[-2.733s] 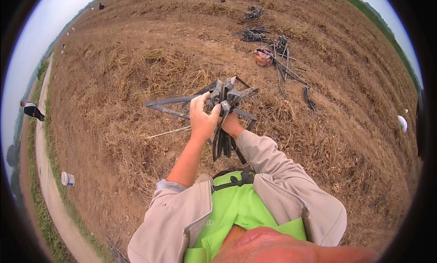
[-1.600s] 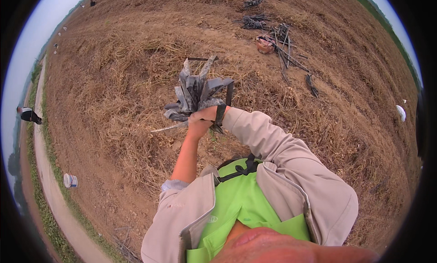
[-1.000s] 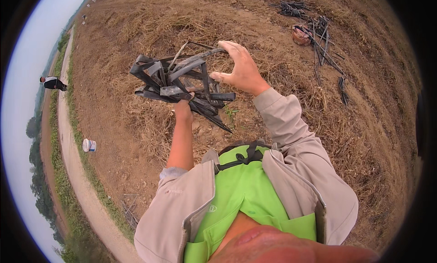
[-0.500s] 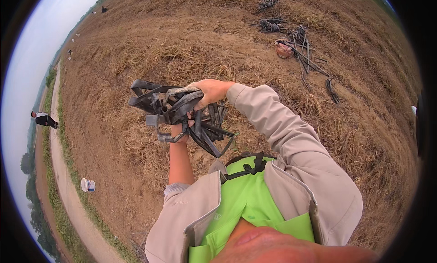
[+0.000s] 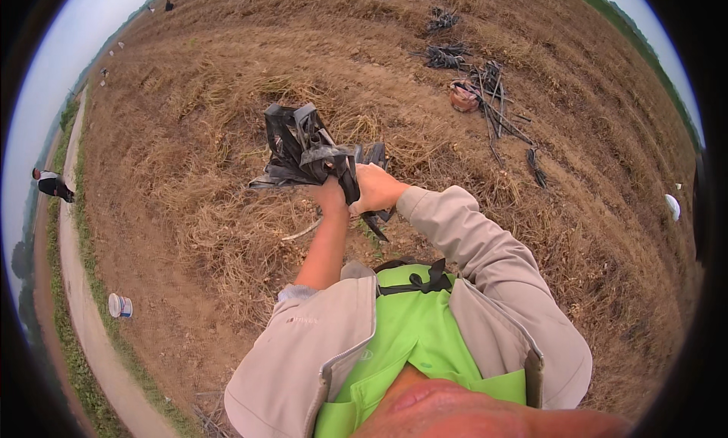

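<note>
A folded bundle of flat black drip tape (image 5: 303,146) is held up in front of my chest, its loops sticking out to the far left and short ends hanging below. My left hand (image 5: 331,195) is closed around the bundle from underneath, with its fingers mostly hidden by the strips. Close beside it on the right, my right hand (image 5: 374,188) grips the same bundle, its thumb pressed along a strip. Some strips poke out beyond the right hand.
Dry stalks and brown soil lie below. Farther right are more black tape piles (image 5: 446,56), a loose bunch of strips (image 5: 536,169) and a reddish-brown round object (image 5: 464,96). Left are a white bucket (image 5: 120,305), a path (image 5: 80,286) and a standing person (image 5: 53,185).
The bundle has turned and its loops now point away from me. My hands have come closer together, the right one lower and to the right. The view has shifted slightly.
</note>
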Demonstrator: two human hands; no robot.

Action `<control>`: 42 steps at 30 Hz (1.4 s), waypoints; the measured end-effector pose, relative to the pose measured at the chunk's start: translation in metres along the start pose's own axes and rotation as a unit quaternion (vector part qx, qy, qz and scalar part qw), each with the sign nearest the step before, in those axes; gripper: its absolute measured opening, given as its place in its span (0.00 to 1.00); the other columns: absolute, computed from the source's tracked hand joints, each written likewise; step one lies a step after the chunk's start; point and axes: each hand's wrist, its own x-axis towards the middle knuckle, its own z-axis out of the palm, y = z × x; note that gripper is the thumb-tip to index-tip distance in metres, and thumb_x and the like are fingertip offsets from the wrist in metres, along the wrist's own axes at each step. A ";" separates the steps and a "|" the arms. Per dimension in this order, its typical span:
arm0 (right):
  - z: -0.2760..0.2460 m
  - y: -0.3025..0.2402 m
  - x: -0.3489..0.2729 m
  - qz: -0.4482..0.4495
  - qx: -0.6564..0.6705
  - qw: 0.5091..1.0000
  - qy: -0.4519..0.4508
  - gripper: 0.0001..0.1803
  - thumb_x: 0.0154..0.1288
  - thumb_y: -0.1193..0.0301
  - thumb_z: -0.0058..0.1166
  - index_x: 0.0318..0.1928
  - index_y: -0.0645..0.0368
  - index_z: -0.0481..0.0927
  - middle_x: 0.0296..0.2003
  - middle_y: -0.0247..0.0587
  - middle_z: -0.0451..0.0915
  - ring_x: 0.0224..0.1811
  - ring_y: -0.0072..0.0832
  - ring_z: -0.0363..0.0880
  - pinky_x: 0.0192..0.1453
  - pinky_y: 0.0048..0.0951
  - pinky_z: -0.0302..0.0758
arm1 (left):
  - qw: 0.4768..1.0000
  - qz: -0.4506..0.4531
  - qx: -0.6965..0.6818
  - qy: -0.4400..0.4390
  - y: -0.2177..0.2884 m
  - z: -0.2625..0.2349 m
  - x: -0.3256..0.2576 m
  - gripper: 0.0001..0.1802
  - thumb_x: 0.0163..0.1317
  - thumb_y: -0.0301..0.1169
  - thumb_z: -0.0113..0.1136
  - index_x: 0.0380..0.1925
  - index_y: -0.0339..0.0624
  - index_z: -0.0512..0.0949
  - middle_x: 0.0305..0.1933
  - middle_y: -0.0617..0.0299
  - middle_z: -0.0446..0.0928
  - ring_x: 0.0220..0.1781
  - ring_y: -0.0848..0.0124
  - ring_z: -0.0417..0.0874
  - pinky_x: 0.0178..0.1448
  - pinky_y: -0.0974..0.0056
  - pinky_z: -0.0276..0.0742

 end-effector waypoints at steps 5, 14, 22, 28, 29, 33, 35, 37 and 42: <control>0.009 -0.001 -0.009 0.001 -0.178 0.984 0.032 0.52 0.36 0.57 0.70 0.66 0.61 0.65 0.56 0.54 0.75 0.65 0.47 0.70 0.65 0.50 0.62 | 0.987 -0.125 -0.104 -0.019 -0.007 0.001 -0.015 0.19 0.73 0.35 0.53 0.59 0.39 0.70 0.54 0.58 0.77 0.53 0.62 0.81 0.58 0.54 0.77; 0.040 0.036 0.004 -0.070 -0.118 0.987 0.079 0.37 0.38 0.52 0.70 0.49 0.61 0.79 0.40 0.57 0.81 0.45 0.51 0.80 0.49 0.45 0.74 | 0.975 -0.151 0.159 -0.023 0.005 -0.007 -0.050 0.26 0.68 0.39 0.61 0.62 0.40 0.70 0.65 0.56 0.72 0.64 0.58 0.75 0.65 0.53 0.68; 0.056 0.027 0.008 0.058 0.044 0.981 0.179 0.26 0.45 0.56 0.70 0.42 0.59 0.84 0.34 0.59 0.83 0.39 0.54 0.83 0.43 0.46 0.78 | 0.983 -0.083 0.125 -0.109 0.037 -0.009 -0.059 0.25 0.64 0.38 0.65 0.57 0.36 0.74 0.58 0.54 0.76 0.60 0.62 0.77 0.64 0.56 0.69; 0.039 0.028 0.007 0.065 -0.030 0.986 0.151 0.20 0.50 0.59 0.62 0.39 0.62 0.83 0.32 0.56 0.83 0.39 0.53 0.83 0.44 0.47 0.77 | 0.945 0.007 0.322 -0.055 0.030 -0.001 -0.080 0.40 0.56 0.54 0.69 0.56 0.32 0.73 0.51 0.49 0.80 0.54 0.55 0.81 0.60 0.54 0.73; 0.041 0.027 0.005 0.012 -0.049 0.980 0.192 0.18 0.52 0.60 0.61 0.38 0.62 0.83 0.31 0.55 0.83 0.39 0.53 0.83 0.45 0.47 0.76 | 0.946 0.032 0.319 -0.039 0.028 -0.001 -0.078 0.40 0.59 0.59 0.64 0.54 0.30 0.75 0.51 0.42 0.81 0.53 0.48 0.82 0.58 0.51 0.75; 0.053 0.024 -0.001 -0.055 -0.199 0.947 0.247 0.16 0.60 0.64 0.55 0.44 0.62 0.79 0.34 0.55 0.81 0.40 0.55 0.79 0.50 0.47 0.74 | 0.931 -0.072 0.357 -0.032 0.028 -0.005 -0.069 0.40 0.65 0.63 0.51 0.45 0.28 0.80 0.50 0.33 0.80 0.55 0.42 0.79 0.56 0.47 0.74; 0.053 0.024 -0.002 -0.058 -0.227 0.940 0.247 0.20 0.61 0.64 0.54 0.49 0.66 0.76 0.39 0.59 0.81 0.45 0.57 0.78 0.53 0.47 0.74 | 0.929 -0.047 0.366 -0.039 0.033 -0.004 -0.070 0.37 0.66 0.60 0.51 0.45 0.29 0.80 0.48 0.35 0.81 0.54 0.42 0.80 0.56 0.47 0.74; 0.050 0.025 -0.004 -0.024 -0.138 0.962 0.233 0.20 0.62 0.64 0.54 0.49 0.67 0.76 0.38 0.60 0.81 0.45 0.58 0.79 0.52 0.48 0.74 | 0.928 -0.059 0.362 -0.067 0.038 -0.003 -0.074 0.32 0.68 0.55 0.52 0.46 0.31 0.81 0.48 0.39 0.82 0.53 0.42 0.81 0.56 0.48 0.73; 0.036 0.027 -0.009 -0.009 -0.004 0.985 0.170 0.18 0.60 0.64 0.57 0.48 0.59 0.80 0.38 0.59 0.83 0.40 0.58 0.81 0.44 0.49 0.77 | 0.922 0.120 0.342 -0.136 0.046 -0.001 -0.075 0.27 0.67 0.49 0.57 0.50 0.35 0.80 0.48 0.44 0.82 0.51 0.47 0.81 0.56 0.49 0.73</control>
